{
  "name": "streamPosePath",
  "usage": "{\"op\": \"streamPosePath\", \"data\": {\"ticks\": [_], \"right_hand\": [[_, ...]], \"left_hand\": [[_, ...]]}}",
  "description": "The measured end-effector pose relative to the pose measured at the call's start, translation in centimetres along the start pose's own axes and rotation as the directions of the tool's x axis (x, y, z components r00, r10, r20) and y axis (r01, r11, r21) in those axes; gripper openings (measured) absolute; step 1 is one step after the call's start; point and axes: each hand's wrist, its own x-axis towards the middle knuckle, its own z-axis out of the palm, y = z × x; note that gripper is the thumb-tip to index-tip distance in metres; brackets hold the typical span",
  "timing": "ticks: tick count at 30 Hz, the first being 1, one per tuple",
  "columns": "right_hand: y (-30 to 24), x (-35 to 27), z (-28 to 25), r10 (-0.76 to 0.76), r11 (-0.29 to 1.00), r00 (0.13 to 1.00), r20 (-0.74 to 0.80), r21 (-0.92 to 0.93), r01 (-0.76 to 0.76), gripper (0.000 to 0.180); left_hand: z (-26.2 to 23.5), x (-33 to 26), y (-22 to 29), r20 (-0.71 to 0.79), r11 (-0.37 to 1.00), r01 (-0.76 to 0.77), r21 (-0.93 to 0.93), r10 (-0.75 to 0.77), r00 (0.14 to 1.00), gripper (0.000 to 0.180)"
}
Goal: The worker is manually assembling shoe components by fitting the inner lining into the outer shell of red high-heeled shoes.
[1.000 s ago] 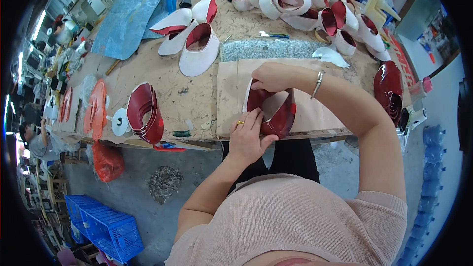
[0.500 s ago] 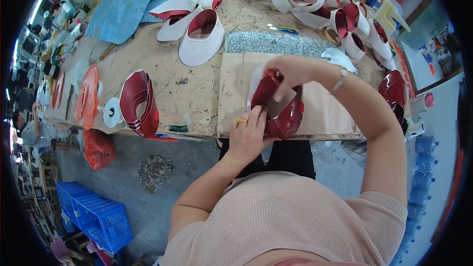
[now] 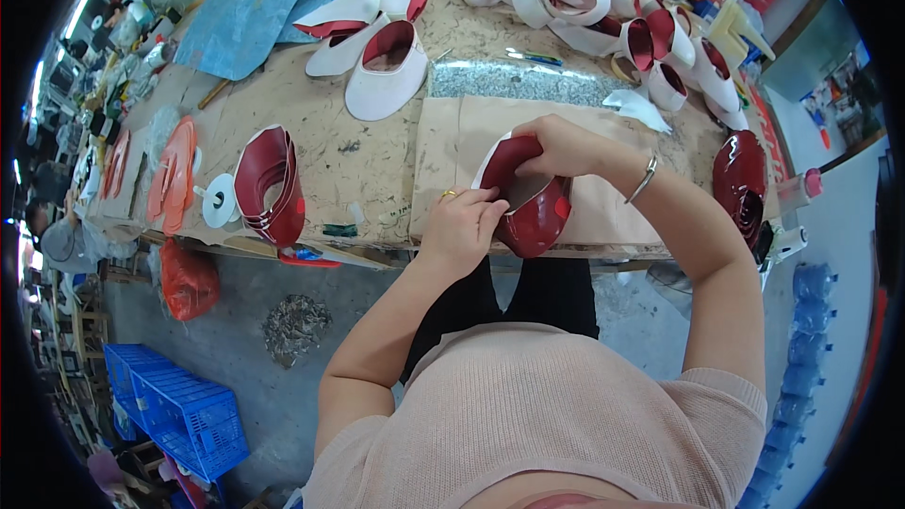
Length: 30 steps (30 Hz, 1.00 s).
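Both hands hold one red shoe piece (image 3: 530,207) at the near edge of the table (image 3: 377,165), on a sheet of brown paper (image 3: 452,146). The left hand (image 3: 462,226) pinches its near side with closed fingers. The right hand (image 3: 564,147) grips its top, fingers curled around it. A stack of red pieces (image 3: 269,184) stands near the left edge. White shoe pieces (image 3: 382,66) lie toward the far edge.

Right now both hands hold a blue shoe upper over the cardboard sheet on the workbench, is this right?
Not quite: the shoe upper is dark red with a white lining, not blue. The head view shows the left hand and right hand holding it over the cardboard sheet.
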Motion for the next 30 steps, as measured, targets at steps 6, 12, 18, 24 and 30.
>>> {"op": "streamPosePath", "data": {"ticks": [6,12,18,24,30], "right_hand": [[-0.7,1.2,-0.5,-0.090,0.968,0.991,0.104,-0.224,0.111,0.026],[-2.0,2.4,1.1,0.007,0.854,0.998,0.057,-0.519,0.024,0.021],[-1.5,2.3,1.5,0.003,0.864,1.000,0.020,-0.503,0.007,0.021],[-1.5,2.9,1.4,0.033,0.863,0.999,0.022,-0.505,-0.017,0.022],[-0.3,1.9,0.7,-0.082,0.926,0.996,-0.045,-0.372,0.059,0.026]], "left_hand": [[0.6,0.8,1.1,-0.011,0.987,-0.073,0.146,0.076,0.997,0.022],[2.2,-1.0,1.6,-0.006,0.907,-0.107,0.407,0.120,0.993,0.033],[1.7,-0.7,2.2,0.051,0.911,-0.055,0.408,0.038,0.998,0.040],[1.0,2.3,1.4,0.122,0.953,-0.023,0.303,-0.015,0.992,0.036],[-0.3,-0.1,0.4,0.113,0.998,-0.059,-0.008,0.060,0.992,0.028]]}}
